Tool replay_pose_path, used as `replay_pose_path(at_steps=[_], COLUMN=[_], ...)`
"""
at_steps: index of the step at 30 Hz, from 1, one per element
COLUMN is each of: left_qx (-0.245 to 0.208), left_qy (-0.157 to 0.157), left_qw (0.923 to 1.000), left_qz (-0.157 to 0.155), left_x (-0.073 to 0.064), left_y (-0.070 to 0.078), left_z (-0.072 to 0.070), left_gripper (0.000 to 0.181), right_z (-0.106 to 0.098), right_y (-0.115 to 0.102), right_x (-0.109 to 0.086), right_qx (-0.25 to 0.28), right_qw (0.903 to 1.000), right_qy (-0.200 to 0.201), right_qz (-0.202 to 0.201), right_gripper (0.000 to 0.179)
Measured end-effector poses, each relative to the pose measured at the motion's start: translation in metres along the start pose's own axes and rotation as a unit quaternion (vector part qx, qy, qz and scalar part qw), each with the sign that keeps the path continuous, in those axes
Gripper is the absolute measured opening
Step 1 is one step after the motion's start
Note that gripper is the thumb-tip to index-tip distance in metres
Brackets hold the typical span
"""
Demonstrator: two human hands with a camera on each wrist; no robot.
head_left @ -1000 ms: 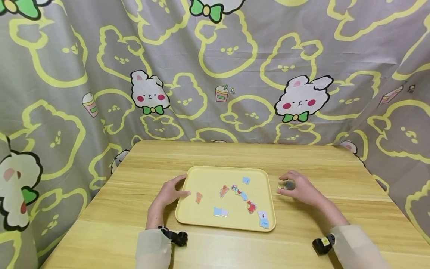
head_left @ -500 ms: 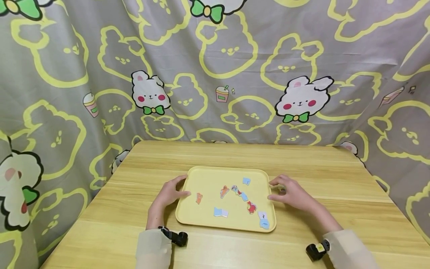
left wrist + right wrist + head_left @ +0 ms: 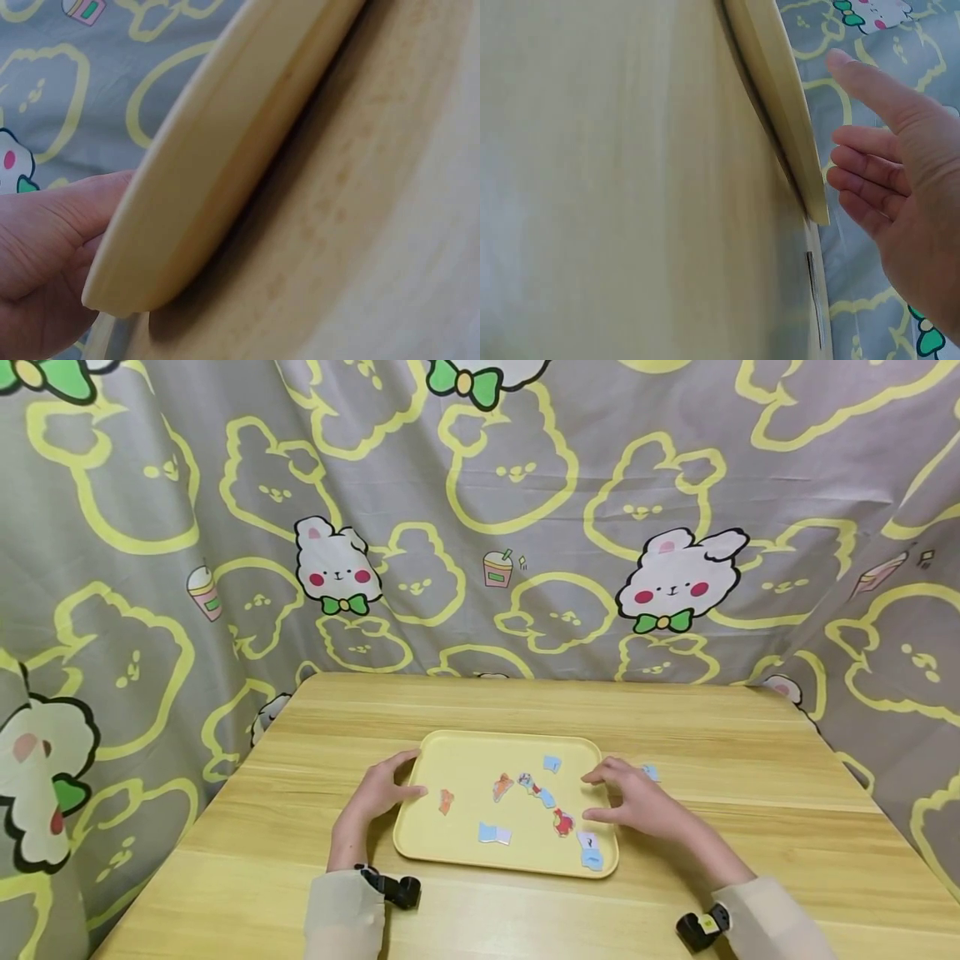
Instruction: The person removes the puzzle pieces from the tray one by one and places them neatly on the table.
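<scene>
A pale yellow tray (image 3: pixel 465 752) lies on the table with several small, flat picture pieces on it. Among these are an orange piece (image 3: pixel 502 787), a red piece (image 3: pixel 564 822) and a blue piece (image 3: pixel 552 764). My left hand (image 3: pixel 378 787) rests at the tray's left edge, thumb and fingertips over the rim; in the left wrist view the rim hides its fingertips. Above the tray's right edge my right hand (image 3: pixel 637 799) is spread and holds nothing. Beyond it a blue picture piece (image 3: pixel 650 772) lies on the table, partly hidden by that hand.
The wooden table (image 3: pixel 337 710) reaches back to a grey curtain (image 3: pixel 420 527) with rabbit drawings. Near the tray's front right corner lie light blue and lilac pieces (image 3: pixel 591 852). Another blue and lilac piece (image 3: pixel 494 833) sits near the front rim.
My right hand has moved left from beside the tray to over its right edge, its fingers spread wider. A blue piece now shows on the table behind it. My left hand stays put.
</scene>
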State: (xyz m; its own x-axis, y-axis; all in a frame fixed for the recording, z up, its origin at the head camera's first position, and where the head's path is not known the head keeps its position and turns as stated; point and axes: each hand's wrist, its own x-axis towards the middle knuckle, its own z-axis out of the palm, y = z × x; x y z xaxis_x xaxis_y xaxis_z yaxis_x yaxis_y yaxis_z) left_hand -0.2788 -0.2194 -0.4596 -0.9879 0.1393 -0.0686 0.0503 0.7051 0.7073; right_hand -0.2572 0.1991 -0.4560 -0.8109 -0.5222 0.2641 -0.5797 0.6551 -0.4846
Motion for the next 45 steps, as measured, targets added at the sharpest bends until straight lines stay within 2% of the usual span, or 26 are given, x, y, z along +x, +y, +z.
replay_pose_path(at_steps=[7, 19, 32, 45], left_qx=[-0.003, -0.002, 0.0, -0.006], left_qy=[0.001, 0.003, 0.002, -0.005], left_qw=[1.0, 1.0, 1.0, 1.0], left_qz=[-0.008, -0.008, -0.009, -0.005], left_x=[0.001, 0.001, 0.001, 0.002], left_y=[-0.002, -0.002, -0.003, 0.001], left_z=[0.0, 0.001, 0.001, -0.002], left_gripper=[0.071, 0.07, 0.071, 0.071], right_z=[0.003, 0.011, 0.017, 0.02], right_y=[-0.009, -0.022, -0.025, -0.026], right_x=[0.002, 0.004, 0.008, 0.011], right_qx=[0.005, -0.021, -0.08, -0.089], right_qw=[0.9996, 0.9975, 0.9926, 0.9895], right_qy=[-0.027, -0.066, -0.055, -0.055], right_qz=[-0.009, -0.018, -0.072, -0.1], right_gripper=[0.048, 0.055, 0.045, 0.032])
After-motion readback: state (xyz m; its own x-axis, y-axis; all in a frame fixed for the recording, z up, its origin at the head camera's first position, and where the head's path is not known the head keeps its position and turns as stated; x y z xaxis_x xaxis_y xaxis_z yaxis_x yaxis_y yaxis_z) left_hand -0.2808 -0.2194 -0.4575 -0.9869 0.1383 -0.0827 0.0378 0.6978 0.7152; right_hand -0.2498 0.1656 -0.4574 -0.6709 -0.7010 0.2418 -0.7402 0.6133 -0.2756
